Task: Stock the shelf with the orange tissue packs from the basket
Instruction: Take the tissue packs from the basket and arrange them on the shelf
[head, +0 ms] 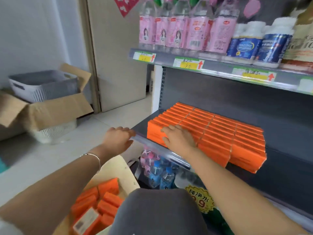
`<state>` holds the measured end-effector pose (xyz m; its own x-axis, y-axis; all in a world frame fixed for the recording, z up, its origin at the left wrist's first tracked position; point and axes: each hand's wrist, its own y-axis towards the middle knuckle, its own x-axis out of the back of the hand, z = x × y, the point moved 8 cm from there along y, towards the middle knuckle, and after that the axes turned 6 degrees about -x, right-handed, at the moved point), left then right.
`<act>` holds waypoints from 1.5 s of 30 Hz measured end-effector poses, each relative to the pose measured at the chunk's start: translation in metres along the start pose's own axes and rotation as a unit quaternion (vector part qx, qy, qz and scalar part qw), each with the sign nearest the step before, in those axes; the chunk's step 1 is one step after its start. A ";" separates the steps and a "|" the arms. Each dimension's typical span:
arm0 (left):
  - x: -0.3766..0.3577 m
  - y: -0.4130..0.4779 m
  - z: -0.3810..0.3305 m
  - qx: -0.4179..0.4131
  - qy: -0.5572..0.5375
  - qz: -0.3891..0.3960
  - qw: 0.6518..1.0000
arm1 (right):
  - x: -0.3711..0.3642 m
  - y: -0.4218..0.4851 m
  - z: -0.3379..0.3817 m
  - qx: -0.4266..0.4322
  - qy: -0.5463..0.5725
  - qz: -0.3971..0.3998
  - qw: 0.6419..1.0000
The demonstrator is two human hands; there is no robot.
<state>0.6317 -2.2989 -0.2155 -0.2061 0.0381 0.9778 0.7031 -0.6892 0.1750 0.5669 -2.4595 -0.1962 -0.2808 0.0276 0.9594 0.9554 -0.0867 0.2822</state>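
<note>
Cream plastic basket [126,169] lower left, loose orange film-wrapped tissue packs [108,200] inside. Left hand [118,138] slack, empty, by dark grey metal shelf [288,167] lip. Right hand [179,139] flat, fingers straight, on shelved orange pack rows [220,133]. Packs likely light, squashy, slick; pinch long sides.

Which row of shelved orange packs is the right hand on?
The leftmost row: the right hand lies flat on its front end; the others go untouched.
</note>
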 end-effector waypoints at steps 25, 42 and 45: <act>-0.355 -0.119 0.121 0.163 -0.138 0.300 0.930 | -0.357 0.041 0.198 0.191 0.002 0.443 0.876; -0.476 -0.110 0.092 0.070 -0.139 0.337 0.929 | -0.522 -0.005 0.201 0.049 0.057 0.501 0.862; -0.481 -0.104 0.086 0.046 -0.115 0.323 0.938 | -0.528 -0.002 0.195 0.004 0.076 0.486 0.871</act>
<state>0.7160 -2.1837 -0.6939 0.4289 -0.2039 0.8800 0.6887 -0.5567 -0.4646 0.7312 -2.2796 -0.7041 0.6525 -0.1860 0.7346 0.7491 0.0114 -0.6624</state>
